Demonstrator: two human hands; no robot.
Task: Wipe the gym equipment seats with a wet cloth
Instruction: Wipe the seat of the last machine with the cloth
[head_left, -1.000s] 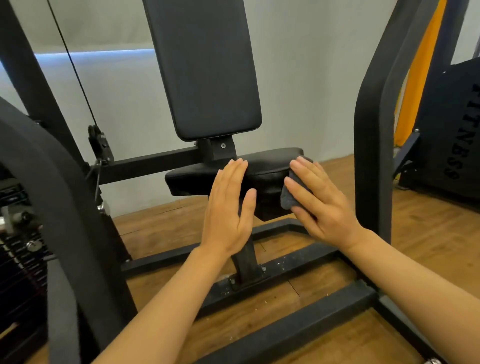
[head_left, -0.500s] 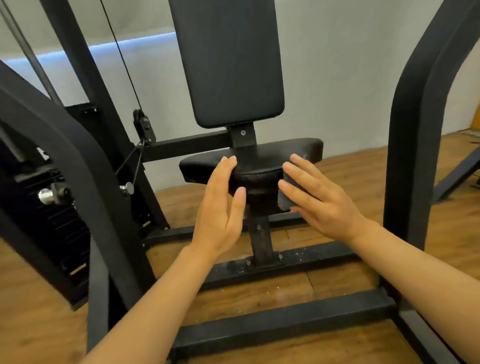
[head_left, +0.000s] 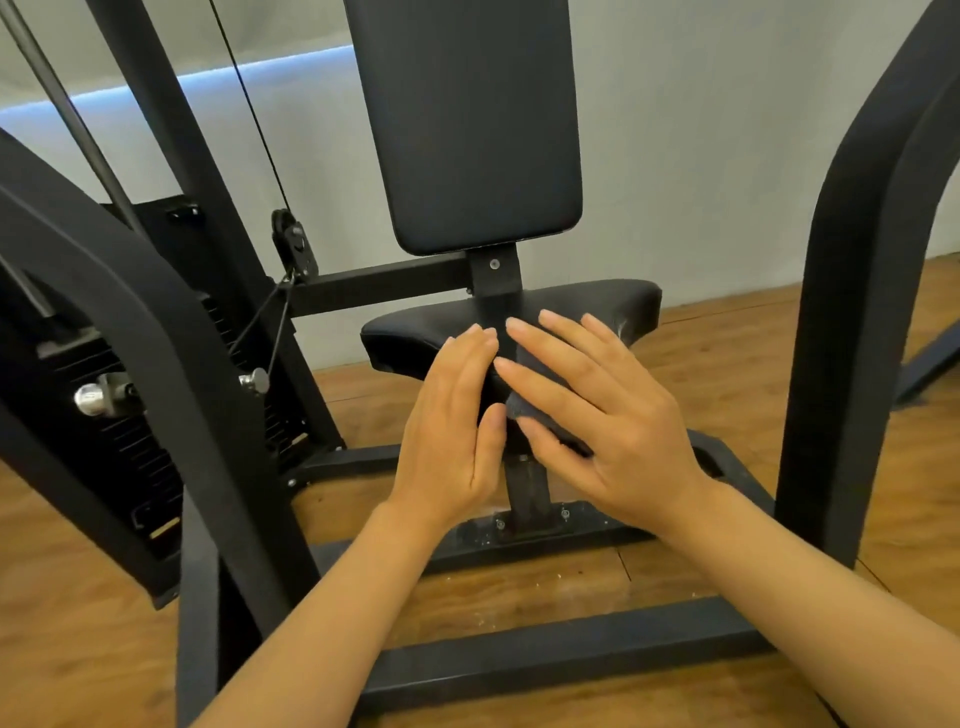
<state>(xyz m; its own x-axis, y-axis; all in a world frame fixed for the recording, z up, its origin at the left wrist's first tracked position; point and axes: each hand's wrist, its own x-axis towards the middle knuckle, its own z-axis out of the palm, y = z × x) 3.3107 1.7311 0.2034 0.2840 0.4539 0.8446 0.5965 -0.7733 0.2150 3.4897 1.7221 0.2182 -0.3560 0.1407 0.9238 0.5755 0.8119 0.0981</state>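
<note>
Right hand (head_left: 597, 410), fingers straight, presses the cloth (head_left: 524, 402) against the seat (head_left: 415, 332); left hand (head_left: 452, 421) flat beside it.

**One head cam, that's the whole setup**

I only get the wearer's head view: wide-angle, looking forward and down, close in on the seat (head_left: 571, 312), backrest (head_left: 467, 130) cropped at the top, wood floor (head_left: 519, 587) below. No second view to share anything.

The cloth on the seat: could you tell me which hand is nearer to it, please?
Right. The right hand presses flat on the cloth at the seat's front edge; the left hand rests open beside it, to its left, apparently not touching it.
</note>
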